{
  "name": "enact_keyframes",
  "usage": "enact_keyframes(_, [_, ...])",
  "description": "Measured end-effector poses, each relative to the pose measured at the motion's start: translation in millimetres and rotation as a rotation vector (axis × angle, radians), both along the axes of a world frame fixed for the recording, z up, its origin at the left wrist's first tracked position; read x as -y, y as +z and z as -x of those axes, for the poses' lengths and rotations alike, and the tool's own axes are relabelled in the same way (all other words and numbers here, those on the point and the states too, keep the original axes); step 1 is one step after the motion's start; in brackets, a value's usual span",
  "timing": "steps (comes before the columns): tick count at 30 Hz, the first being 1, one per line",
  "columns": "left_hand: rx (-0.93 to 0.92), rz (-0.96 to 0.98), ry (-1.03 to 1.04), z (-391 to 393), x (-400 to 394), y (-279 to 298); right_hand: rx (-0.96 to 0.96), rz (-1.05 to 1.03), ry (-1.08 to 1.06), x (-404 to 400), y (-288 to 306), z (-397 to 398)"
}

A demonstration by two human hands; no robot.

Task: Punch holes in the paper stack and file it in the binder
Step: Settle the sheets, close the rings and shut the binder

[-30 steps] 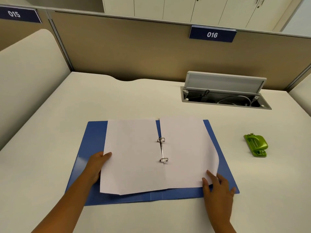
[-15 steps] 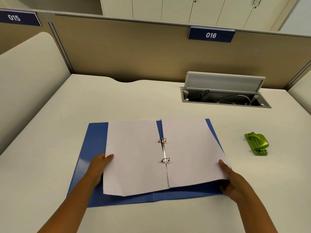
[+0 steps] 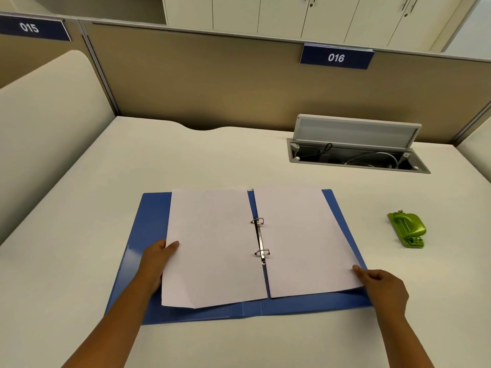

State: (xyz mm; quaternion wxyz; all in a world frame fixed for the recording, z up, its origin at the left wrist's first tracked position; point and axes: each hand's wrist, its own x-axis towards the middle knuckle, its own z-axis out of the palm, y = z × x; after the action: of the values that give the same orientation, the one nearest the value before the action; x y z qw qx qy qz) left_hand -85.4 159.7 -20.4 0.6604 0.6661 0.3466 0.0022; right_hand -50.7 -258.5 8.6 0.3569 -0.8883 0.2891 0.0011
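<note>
An open blue binder (image 3: 148, 235) lies flat on the desk, its two metal rings (image 3: 261, 237) at the spine. White paper sits on the rings on both sides: a left sheet (image 3: 212, 248) and a right sheet (image 3: 300, 240). My left hand (image 3: 156, 258) holds the left sheet's outer edge, thumb on top and fingers hidden beneath. My right hand (image 3: 385, 288) grips the binder's right edge at the near corner, with its thumb on the right sheet's corner. A green hole punch (image 3: 407, 229) stands on the desk to the right, apart from both hands.
An open cable box (image 3: 356, 158) with its lid raised is sunk into the desk at the back right. A tan partition (image 3: 212, 83) closes the far side. Rounded cream dividers stand at the left (image 3: 47, 128) and at the far right.
My right hand slid from the right sheet's near edge out to the binder's right edge and curled around it. The sheet's curled corner now lies flat. My left hand has stayed put.
</note>
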Motion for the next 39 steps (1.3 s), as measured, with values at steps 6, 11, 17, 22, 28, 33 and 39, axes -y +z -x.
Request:
enact_keyframes(6, [-0.022,-0.011,-0.003,-0.5,-0.5,-1.5,0.077,0.083,-0.012,-6.2,-6.3,9.7])
enact_keyframes(11, [-0.022,-0.032,-0.017,0.2,0.1,-1.0,0.256,0.311,0.023,-23.3,3.3,13.0])
enact_keyframes(17, [0.152,-0.116,0.026,4.2,5.8,4.9,0.424,0.042,0.023,-70.6,42.0,19.1])
enact_keyframes(22, [0.108,0.001,0.015,9.3,5.0,3.0,0.476,-0.202,0.32,-145.5,77.3,35.9])
enact_keyframes(28, [0.03,0.046,0.057,10.9,4.6,10.5,0.487,-0.137,0.79,-220.9,73.5,51.3])
enact_keyframes(33, [0.042,0.079,0.063,11.2,10.2,17.2,0.408,0.154,1.121,-261.5,44.7,64.4])
enact_keyframes(39, [0.032,0.078,0.04,16.0,6.5,14.0,0.026,-0.209,1.114,-241.5,51.0,67.4])
